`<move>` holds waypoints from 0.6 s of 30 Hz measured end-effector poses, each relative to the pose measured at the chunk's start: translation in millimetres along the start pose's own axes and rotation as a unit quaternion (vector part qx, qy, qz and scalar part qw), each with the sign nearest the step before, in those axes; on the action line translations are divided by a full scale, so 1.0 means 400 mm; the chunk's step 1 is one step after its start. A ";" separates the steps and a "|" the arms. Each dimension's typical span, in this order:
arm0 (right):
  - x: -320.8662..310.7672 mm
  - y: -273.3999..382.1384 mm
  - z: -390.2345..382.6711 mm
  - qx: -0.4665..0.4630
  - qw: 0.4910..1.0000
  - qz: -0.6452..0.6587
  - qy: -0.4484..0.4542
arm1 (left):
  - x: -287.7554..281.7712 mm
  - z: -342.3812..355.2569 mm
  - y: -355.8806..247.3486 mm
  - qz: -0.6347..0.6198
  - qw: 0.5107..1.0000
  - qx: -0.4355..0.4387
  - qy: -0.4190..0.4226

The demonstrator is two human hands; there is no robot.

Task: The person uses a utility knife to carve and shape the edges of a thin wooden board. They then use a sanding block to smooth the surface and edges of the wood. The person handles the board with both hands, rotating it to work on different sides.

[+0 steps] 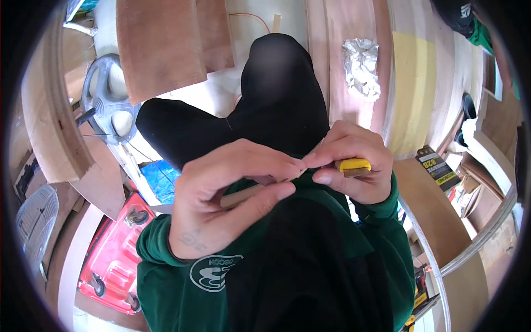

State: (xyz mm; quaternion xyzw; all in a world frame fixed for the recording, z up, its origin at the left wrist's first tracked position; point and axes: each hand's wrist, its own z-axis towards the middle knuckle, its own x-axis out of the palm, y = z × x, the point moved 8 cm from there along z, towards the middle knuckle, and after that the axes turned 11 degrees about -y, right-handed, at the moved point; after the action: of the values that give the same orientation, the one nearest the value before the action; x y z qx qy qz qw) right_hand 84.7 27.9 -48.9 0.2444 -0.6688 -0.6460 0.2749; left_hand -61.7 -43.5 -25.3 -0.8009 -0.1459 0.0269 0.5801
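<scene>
At chest height, my left hand (229, 193) is closed on a thin, pale wooden strip (240, 195) that lies between thumb and fingers, its far part near the fingertips. Just right of it, my right hand (354, 155) is curled round a small yellow-handled tool (354, 165), most of which is hidden by the palm. The right index fingertip meets the left fingertips at the strip's end, and the right thumb is a little below. Beneath both hands are my dark trousers (276, 83) and green-and-black top (298, 276).
Plywood boards (160, 44) lie ahead, with crumpled foil (360, 66) on panels at right. Leftward are a grey fan base (97, 91), a red wheeled trolley (108, 249) and a wire fan guard (36, 221). A curved metal strip (475, 238) runs at right. Another person (464, 22) shows top right.
</scene>
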 end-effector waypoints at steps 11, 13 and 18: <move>0.041 0.073 0.056 -0.079 0.987 0.030 0.138 | 0.028 -0.093 -0.049 0.009 1.000 0.018 -0.024; 0.042 0.077 0.051 -0.102 0.979 0.054 0.168 | 0.043 -0.114 -0.026 -0.043 0.999 -0.026 -0.006; 0.028 0.076 0.039 -0.129 0.968 0.089 0.196 | 0.081 -0.106 0.076 -0.128 0.973 -0.173 0.083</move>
State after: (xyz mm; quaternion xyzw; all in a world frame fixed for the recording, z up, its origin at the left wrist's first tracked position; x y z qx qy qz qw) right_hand 66.5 33.1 -18.0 0.2683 -0.5320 -0.6391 0.4864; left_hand -15.7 -82.7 -35.7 -0.8634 -0.2013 -0.1395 0.4410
